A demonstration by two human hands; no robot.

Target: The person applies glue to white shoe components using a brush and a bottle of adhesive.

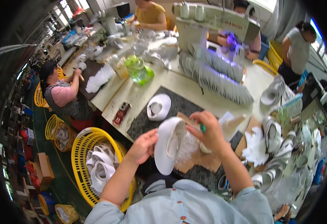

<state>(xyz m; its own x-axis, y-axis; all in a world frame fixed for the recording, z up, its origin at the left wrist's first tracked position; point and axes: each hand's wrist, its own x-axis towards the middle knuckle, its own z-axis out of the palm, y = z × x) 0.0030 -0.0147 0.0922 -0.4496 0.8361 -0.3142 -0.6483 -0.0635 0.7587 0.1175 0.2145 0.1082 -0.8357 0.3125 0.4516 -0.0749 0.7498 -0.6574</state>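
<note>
A white shoe upper [163,156] is held up in front of me, tilted, its opening turned to the right. My left hand [144,147] grips its left edge, thumb and fingers closed on it. At the opening's right rim is my right hand [209,130], fingers closed around a small tool with a green end [203,127]; the tool's working tip cannot be made out. A second white upper [159,107] lies on the dark mat [143,124] beyond. Under my right hand are a brown cardboard sheet [204,159] and a whitish cone-shaped bottle [232,125].
To my left stands a yellow basket [77,168] of white uppers. Stacked grey uppers [215,80] line the table's far side below a sewing machine [215,22]. A red can [121,114], a green container [136,71] and scissors [223,183] lie about. Co-workers sit around.
</note>
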